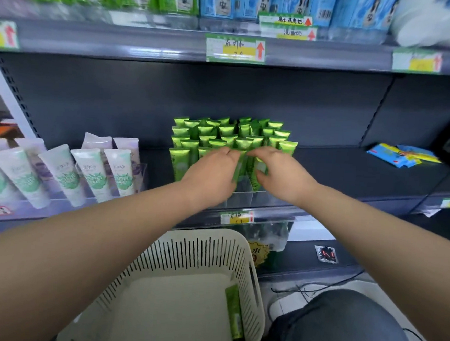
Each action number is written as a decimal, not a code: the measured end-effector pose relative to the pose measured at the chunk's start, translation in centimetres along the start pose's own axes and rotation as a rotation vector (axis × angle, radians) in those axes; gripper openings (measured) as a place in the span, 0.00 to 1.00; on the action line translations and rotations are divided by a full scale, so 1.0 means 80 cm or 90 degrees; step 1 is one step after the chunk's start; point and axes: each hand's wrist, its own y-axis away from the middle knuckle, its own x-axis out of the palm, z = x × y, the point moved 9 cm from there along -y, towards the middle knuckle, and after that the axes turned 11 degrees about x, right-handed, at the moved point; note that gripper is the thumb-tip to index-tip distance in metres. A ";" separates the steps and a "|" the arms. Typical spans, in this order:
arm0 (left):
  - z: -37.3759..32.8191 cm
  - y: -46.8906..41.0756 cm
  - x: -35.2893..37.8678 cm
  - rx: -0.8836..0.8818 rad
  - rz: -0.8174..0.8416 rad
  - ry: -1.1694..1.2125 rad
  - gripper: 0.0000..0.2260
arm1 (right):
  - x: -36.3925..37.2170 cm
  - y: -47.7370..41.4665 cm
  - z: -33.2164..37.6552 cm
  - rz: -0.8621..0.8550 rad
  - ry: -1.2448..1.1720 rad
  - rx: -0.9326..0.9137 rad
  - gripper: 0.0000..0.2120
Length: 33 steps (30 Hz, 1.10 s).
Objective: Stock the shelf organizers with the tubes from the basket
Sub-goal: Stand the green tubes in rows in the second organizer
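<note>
- The green tubes (pixel 229 136) are glossy, metallic green, with flat crimped ends. They are packed in tight rows in a clear organizer (pixel 243 195) on the dark shelf (pixel 351 174).
- They stand upright, long axis vertical, crimped ends up.
- The right hand (pixel 282 174) has its thumb and fingers curled round a front-row tube (pixel 260 170), which stands nearly upright at the organizer's front.
- The left hand (pixel 210 172) is just beside it, fingertips against a neighbouring tube (pixel 241 168). Whether it pinches or only touches I cannot tell, since the fingers hide the contact.
- The two hands' fingertips nearly meet.
- A lone tube (pixel 235 317) lies flat in the cream slotted basket (pixel 186 250) below the shelf, along the basket's right wall, its dark cap pointing toward the person.
- Pale mint tubes (pixel 93 174) lean back further left on the shelf.
</note>
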 end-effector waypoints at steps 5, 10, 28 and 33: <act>-0.008 0.033 0.012 -0.005 0.005 0.032 0.25 | 0.027 0.028 0.011 0.044 0.006 -0.012 0.22; 0.000 0.064 0.043 -0.053 0.011 0.082 0.18 | 0.079 0.052 0.017 0.114 0.048 -0.022 0.22; 0.041 0.164 0.257 -0.309 0.197 0.369 0.18 | 0.286 0.093 -0.017 0.397 0.148 0.008 0.24; 0.042 0.193 0.336 -0.390 0.282 0.485 0.25 | 0.341 0.096 -0.033 0.507 0.221 -0.022 0.24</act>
